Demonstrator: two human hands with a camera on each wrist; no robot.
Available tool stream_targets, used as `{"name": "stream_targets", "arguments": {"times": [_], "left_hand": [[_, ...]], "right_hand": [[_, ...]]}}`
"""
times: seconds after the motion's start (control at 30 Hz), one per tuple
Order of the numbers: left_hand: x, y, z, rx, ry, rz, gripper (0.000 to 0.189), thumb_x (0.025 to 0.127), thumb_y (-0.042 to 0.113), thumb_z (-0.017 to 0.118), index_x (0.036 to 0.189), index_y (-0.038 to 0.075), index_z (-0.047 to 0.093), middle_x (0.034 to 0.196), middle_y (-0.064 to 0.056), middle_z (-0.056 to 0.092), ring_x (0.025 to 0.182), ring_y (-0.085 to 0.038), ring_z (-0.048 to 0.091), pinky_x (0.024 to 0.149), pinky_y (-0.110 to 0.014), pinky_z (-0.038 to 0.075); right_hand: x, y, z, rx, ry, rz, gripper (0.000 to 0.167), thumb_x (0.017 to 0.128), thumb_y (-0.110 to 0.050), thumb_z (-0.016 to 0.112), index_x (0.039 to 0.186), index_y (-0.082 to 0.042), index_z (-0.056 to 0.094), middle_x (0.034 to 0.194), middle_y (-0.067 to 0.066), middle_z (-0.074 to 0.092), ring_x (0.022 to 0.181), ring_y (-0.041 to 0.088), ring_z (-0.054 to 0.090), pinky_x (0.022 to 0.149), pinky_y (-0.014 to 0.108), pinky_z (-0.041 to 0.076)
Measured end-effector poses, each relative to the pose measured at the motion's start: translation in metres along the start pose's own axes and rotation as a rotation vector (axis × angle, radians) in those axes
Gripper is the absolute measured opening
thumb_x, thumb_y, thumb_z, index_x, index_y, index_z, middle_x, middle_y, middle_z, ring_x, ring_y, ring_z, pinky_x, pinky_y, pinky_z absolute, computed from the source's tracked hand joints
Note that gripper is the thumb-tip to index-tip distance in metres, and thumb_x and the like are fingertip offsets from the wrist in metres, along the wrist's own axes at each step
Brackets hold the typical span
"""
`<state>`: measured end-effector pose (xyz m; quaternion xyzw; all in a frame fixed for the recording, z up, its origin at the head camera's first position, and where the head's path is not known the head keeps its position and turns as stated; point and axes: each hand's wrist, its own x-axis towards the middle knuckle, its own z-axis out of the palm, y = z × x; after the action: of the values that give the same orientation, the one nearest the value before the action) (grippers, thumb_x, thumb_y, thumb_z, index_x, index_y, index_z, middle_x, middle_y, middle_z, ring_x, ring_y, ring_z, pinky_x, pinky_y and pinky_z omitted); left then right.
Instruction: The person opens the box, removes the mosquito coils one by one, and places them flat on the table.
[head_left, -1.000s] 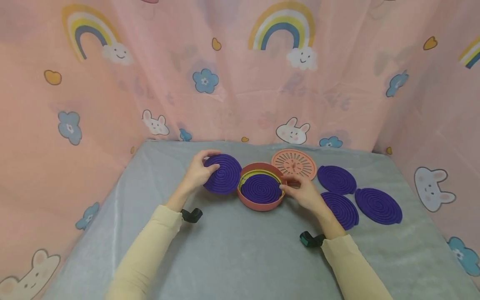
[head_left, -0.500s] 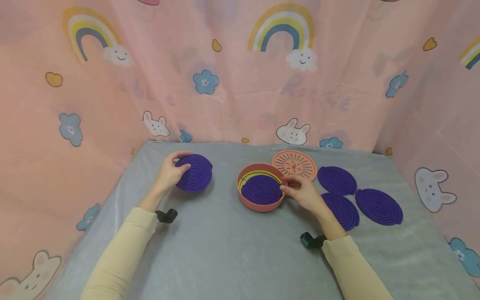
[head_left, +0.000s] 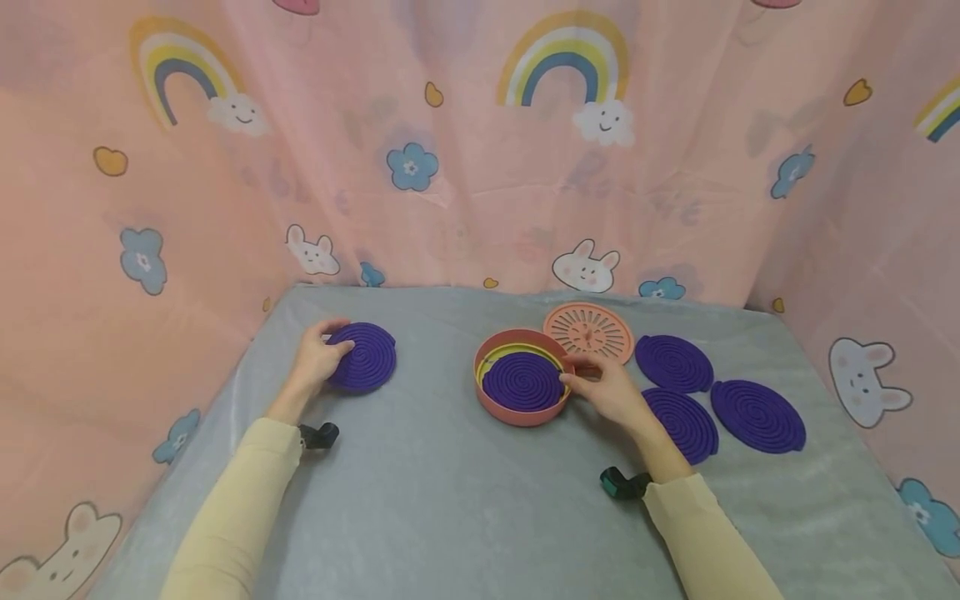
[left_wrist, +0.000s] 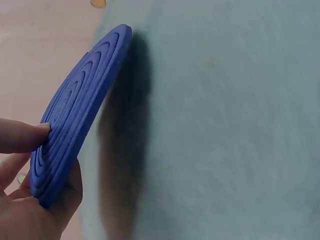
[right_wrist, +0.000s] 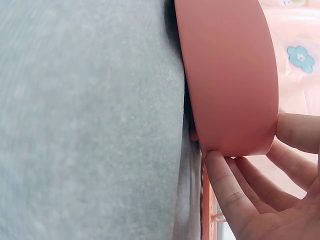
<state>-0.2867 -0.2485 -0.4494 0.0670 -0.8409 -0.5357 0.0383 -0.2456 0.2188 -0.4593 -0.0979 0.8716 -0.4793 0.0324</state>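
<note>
My left hand (head_left: 317, 358) pinches a purple spiral mosquito coil (head_left: 365, 358) by its edge, over the left part of the table. In the left wrist view the held coil (left_wrist: 75, 110) is tilted up, its shadow falling on the cloth. The round pink coil box (head_left: 517, 417) sits mid-table, with a yellow ring inside its wall. Another purple mosquito coil (head_left: 522, 382) lies in it. My right hand (head_left: 611, 392) grips the box's right side; the right wrist view has thumb and fingers at the outer wall (right_wrist: 230, 80).
Behind the box lies a slotted pink lid (head_left: 588, 331). Three more purple coils lie to the right: one at the back (head_left: 673, 362), a nearer coil (head_left: 682, 423) partly behind my right forearm, and a far-right coil (head_left: 757, 415). Grey cloth (head_left: 480, 508) covers the table; a patterned curtain (head_left: 472, 217) surrounds it.
My left hand has carried its coil leftward, away from beside the box, and slightly down over the last half second. My right hand and the box stay in place.
</note>
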Motion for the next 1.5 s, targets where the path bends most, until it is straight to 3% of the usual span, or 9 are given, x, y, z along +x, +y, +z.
{"name": "stream_targets", "arguments": {"times": [0.17, 0.43, 0.77, 1.0, 1.3, 1.5], "left_hand": [[0.004, -0.012, -0.005, 0.008, -0.008, -0.032, 0.047, 0.096, -0.004, 0.060, 0.142, -0.005, 0.052, 0.142, -0.028, 0.046, 0.135, -0.042, 0.042, 0.115, -0.052, 0.032], [0.006, -0.017, -0.009, 0.059, -0.044, -0.041, 0.048, 0.096, -0.003, 0.060, 0.143, -0.008, 0.051, 0.143, -0.032, 0.046, 0.136, -0.044, 0.042, 0.115, -0.051, 0.033], [0.010, -0.019, -0.004, 0.317, -0.061, 0.081, 0.045, 0.096, 0.002, 0.063, 0.138, -0.010, 0.055, 0.142, -0.032, 0.052, 0.135, -0.049, 0.045, 0.113, -0.058, 0.033], [0.007, -0.017, -0.002, 0.383, -0.041, 0.088, 0.041, 0.098, 0.005, 0.062, 0.135, -0.010, 0.057, 0.137, -0.033, 0.054, 0.130, -0.051, 0.048, 0.109, -0.060, 0.038], [0.000, 0.007, 0.014, 0.464, -0.078, 0.153, 0.038, 0.099, 0.008, 0.059, 0.133, -0.010, 0.059, 0.135, -0.031, 0.058, 0.129, -0.048, 0.051, 0.109, -0.057, 0.039], [-0.005, 0.028, 0.032, 0.407, -0.122, 0.197, 0.038, 0.099, 0.010, 0.062, 0.133, -0.007, 0.061, 0.132, -0.028, 0.061, 0.124, -0.045, 0.056, 0.105, -0.056, 0.044]], "right_hand": [[0.000, 0.000, 0.000, 0.002, 0.000, -0.001, 0.045, 0.100, -0.027, 0.069, 0.135, 0.000, 0.062, 0.131, 0.021, 0.064, 0.123, 0.039, 0.059, 0.099, 0.054, 0.049], [0.000, 0.002, 0.000, 0.012, -0.006, -0.009, 0.046, 0.100, -0.027, 0.069, 0.136, 0.000, 0.061, 0.131, 0.021, 0.064, 0.123, 0.039, 0.059, 0.098, 0.054, 0.050], [0.001, 0.002, 0.001, 0.010, 0.002, 0.000, 0.046, 0.099, -0.027, 0.069, 0.135, 0.000, 0.062, 0.131, 0.021, 0.064, 0.123, 0.039, 0.059, 0.099, 0.054, 0.049], [0.000, 0.002, 0.002, 0.007, 0.008, 0.018, 0.044, 0.099, -0.026, 0.069, 0.135, -0.001, 0.062, 0.131, 0.019, 0.064, 0.123, 0.038, 0.059, 0.101, 0.054, 0.048], [0.000, -0.001, 0.002, 0.007, 0.002, 0.022, 0.045, 0.100, -0.028, 0.069, 0.135, -0.001, 0.062, 0.131, 0.020, 0.064, 0.124, 0.038, 0.058, 0.100, 0.054, 0.048], [0.000, 0.001, 0.002, 0.002, -0.003, 0.024, 0.046, 0.100, -0.029, 0.068, 0.136, -0.002, 0.061, 0.132, 0.020, 0.063, 0.124, 0.038, 0.058, 0.100, 0.054, 0.048]]}}
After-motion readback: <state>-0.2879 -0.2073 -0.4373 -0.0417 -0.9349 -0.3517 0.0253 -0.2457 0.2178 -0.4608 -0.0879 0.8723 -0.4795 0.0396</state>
